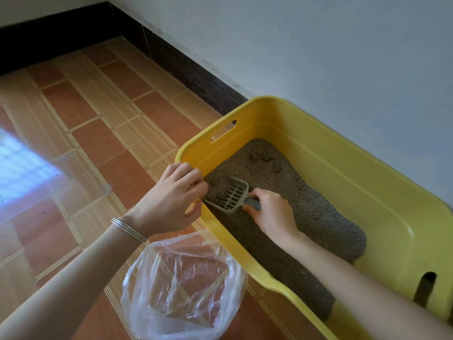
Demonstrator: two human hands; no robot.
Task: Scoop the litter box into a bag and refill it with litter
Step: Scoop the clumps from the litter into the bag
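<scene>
Litter box (382, 192): yellow, on the floor against the wall, with grey litter (318, 217) inside.
Scoop (229, 195): inside the box at its near-left wall, carrying clumps.
Right hand (270, 212): grip closed around the scoop handle.
Left hand (169, 202): fingers curled on the box rim.
Plastic bag (181, 285): open on the floor just beside the box, seems empty.
Progress: early; more clumps lie at the far end, refill not yet done.

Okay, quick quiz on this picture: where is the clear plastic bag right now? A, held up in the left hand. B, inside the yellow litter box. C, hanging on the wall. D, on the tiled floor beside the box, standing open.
D: the clear plastic bag sits open on the tiled floor beside the yellow litter box, and neither hand holds it.
</scene>
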